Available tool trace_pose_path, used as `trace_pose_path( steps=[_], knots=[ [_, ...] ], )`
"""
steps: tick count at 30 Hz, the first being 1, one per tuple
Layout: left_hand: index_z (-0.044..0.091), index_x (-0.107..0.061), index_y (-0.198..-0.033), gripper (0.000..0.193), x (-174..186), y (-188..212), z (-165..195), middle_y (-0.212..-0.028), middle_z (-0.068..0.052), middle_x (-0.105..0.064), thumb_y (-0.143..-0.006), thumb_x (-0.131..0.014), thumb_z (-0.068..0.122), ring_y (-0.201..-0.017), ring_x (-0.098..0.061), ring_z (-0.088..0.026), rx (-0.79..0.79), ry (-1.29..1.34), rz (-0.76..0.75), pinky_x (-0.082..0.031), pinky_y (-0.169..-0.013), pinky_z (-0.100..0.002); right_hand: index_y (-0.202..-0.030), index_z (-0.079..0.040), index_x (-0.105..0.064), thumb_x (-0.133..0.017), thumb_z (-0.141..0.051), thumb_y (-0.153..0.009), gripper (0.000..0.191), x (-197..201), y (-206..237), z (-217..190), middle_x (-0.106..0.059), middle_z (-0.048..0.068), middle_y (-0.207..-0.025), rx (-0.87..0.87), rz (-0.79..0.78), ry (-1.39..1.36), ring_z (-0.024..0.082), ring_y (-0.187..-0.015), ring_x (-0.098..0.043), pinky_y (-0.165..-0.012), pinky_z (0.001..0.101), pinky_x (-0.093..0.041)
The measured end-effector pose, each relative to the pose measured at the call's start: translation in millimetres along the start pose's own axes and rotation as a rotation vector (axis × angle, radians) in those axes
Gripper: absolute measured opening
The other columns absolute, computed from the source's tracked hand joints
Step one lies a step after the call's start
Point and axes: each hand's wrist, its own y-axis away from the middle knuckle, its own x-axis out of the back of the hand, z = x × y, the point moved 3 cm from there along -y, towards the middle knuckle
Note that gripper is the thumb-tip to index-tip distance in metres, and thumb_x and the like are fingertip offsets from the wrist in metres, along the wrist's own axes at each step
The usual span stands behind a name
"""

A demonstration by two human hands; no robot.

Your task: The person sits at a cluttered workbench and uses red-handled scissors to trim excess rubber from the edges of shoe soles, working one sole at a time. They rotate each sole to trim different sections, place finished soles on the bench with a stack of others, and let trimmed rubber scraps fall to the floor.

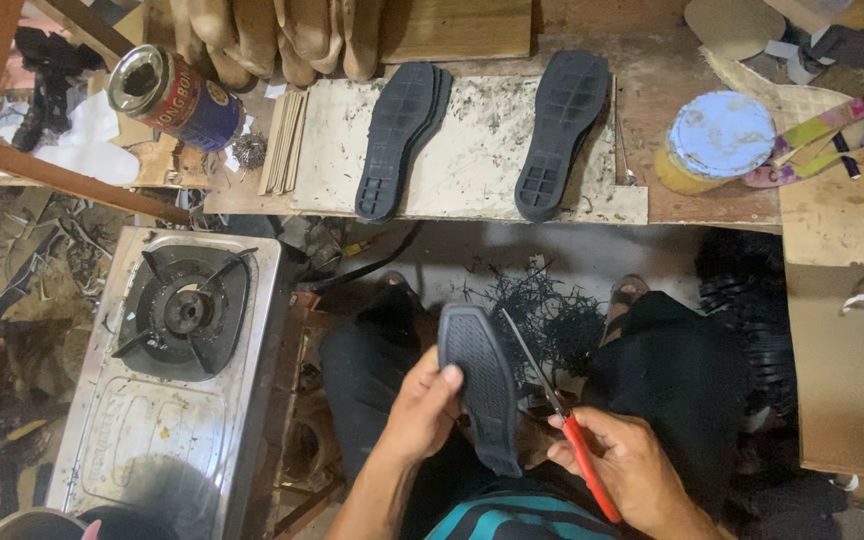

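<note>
Left hand (424, 400) closed round a black rubber shoe sole (482, 385), thumb pressed flat on its ribbed face, other fingers wrapped behind & out of sight. Held the sole upright-ish over the lap, toe end up and away from the wrist, heel end down toward the striped shirt hem (517, 520).

Right hand (632, 465) clenched on red-handled scissors (557, 405), fingers curled tight thru/over the grips (exact finger holes not visible). Blades angled up and left from the hand, lying right along the sole's right edge, touching or nearly so; couldn't tell if blades were parted.

Just beyond both hands, on the floor btw the knees: heap of thin black rubber trimmings (542, 315). Sat with black trousers either side of it.

Further ahead of the hands, on a scuffed pale cutting board (472, 160) atop the wooden bench (712, 205): stacked pair of black soles (400, 135) to the left, single black sole (560, 130) to the right, tread up, well apart from each other.

Far right of the right hand: round blue-lidded tin (720, 140), w/ colourful straps (822, 140) beside it. Far left of the left hand: single-burner gas stove (177, 370), steel top, at floor level. Above it, tipped on its side, a red & blue can (174, 95), open mouth facing the camera.
</note>
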Motion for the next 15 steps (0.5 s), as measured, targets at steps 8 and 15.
trace_pose_path(
  steps=[8,15],
  knots=[
    [0.0,-0.056,-0.133,0.034,18,-4,6,-0.123,-0.007,-0.068,-0.102,-0.06,0.013,-0.113,-0.063,-0.016,-0.085,-0.223,0.071,-0.05,-0.102,-0.034,-0.103,-0.003,-0.073,-0.088,-0.024,-0.078,0.036,4,9,-26,-0.066,0.005,-0.071,-0.035,0.016,0.218,0.011,-0.056,-0.06,-0.052,0.0294,-0.053],
    [-0.001,-0.062,-0.13,0.033,16,2,13,-0.117,-0.007,-0.071,-0.102,-0.063,0.015,-0.107,-0.064,-0.014,-0.009,-0.506,0.022,-0.051,-0.097,-0.031,-0.099,-0.004,-0.072,-0.09,-0.021,-0.068,0.041,7,14,-63,-0.069,0.005,-0.071,0.29,0.099,0.334,0.014,-0.055,-0.067,-0.051,0.0307,-0.055]
  ],
)
